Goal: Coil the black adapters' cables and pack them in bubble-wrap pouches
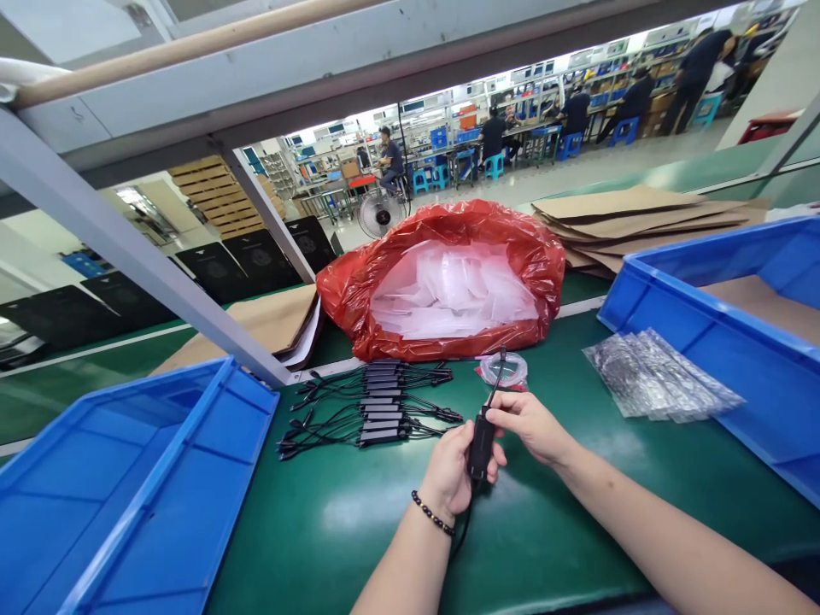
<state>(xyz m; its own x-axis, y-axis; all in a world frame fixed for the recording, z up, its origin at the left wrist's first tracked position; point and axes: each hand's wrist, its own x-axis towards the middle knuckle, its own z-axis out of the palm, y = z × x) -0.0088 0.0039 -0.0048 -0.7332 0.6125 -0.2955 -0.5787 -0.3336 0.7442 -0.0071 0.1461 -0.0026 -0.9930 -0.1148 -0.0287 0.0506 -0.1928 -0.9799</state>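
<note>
Here, the green worktop (576, 530) is flanked by two blue bins (128, 504), with a red bag (442, 282) of clear pouches behind. A row of black adapters (377, 406) is laid out left of centre, and foil pouches (659, 376) are stacked to the right. A black adapter (482, 444) is held upright just above the worktop: the left hand (452, 474) is closed around its body, while its cable is pinched by the right hand (531, 423) (fingers curled). The cable is best kept straight and unkinked.

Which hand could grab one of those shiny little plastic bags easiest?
Probably the right hand: the shiny clear plastic bags lie on its side, while the left hand grips the small black cabled adapter.
</note>
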